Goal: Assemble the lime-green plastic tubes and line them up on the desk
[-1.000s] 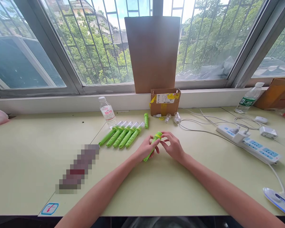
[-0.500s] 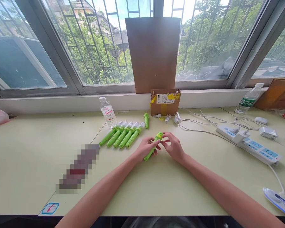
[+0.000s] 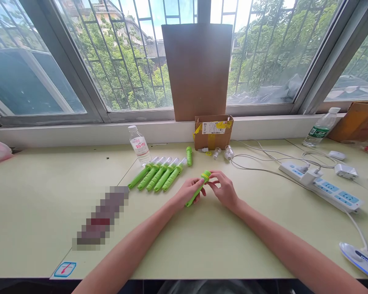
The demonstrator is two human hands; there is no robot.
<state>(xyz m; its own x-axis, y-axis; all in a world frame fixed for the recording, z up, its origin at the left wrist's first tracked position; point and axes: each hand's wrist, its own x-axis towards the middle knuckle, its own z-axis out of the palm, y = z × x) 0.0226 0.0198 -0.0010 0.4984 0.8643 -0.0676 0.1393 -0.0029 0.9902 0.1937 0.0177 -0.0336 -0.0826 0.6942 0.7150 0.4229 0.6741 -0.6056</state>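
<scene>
My left hand [image 3: 190, 190] is closed around a green plastic handle [image 3: 205, 175], which tilts up to the right above the table. Its upper end is ribbed, with a yellow band round it. The thumb and fingers of my right hand [image 3: 223, 188] pinch at that end from the right side. Left of my hands, several green handles with clear caps [image 3: 159, 174] lie side by side in a slanted row. A single green handle without a clear cap [image 3: 189, 156] lies farther back.
Behind my hands stands a cardboard box [image 3: 214, 141], with a yellow ring [image 3: 208, 153] and clear plastic caps [image 3: 229, 152] before it. A water bottle [image 3: 140, 147] stands beyond the row. Cables and a power strip [image 3: 322, 185] lie to the right. A blurred patch [image 3: 101, 216] covers something at left.
My hands stay almost in place on the green handle. The fingers of both hands shift only slightly around its upper end.
</scene>
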